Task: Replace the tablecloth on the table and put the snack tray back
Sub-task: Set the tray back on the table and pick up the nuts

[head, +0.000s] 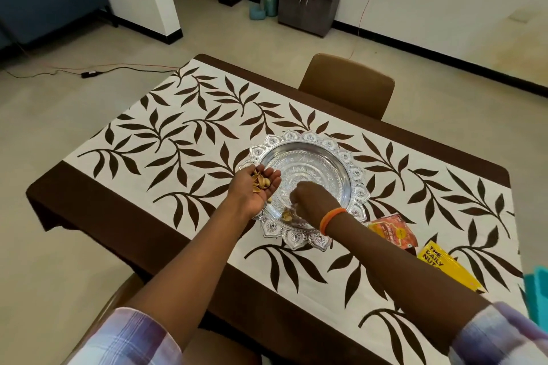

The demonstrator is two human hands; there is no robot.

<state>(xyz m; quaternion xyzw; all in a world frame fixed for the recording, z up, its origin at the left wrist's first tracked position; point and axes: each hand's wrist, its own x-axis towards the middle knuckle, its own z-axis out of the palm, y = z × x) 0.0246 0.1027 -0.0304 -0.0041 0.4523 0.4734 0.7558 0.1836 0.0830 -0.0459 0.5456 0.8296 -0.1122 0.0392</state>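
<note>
A white tablecloth (184, 139) with a brown leaf print and brown borders covers the table. On it, near the middle, stands a round silver snack tray (314, 163) with a scalloped embossed rim. My left hand (255, 187) is held palm up over the tray's left rim, cupping several pistachio shells (261, 182). My right hand (311, 200) reaches down into the near part of the tray, fingers curled at a few more shells (287, 215) lying there; whether it pinches one is hidden. An orange band circles my right wrist.
A red snack packet (391, 231) and a yellow nut packet (444, 264) lie on the cloth right of the tray. A teal object (538, 290) shows at the right edge. One brown chair (347, 83) stands at the far side, another sits under my left arm.
</note>
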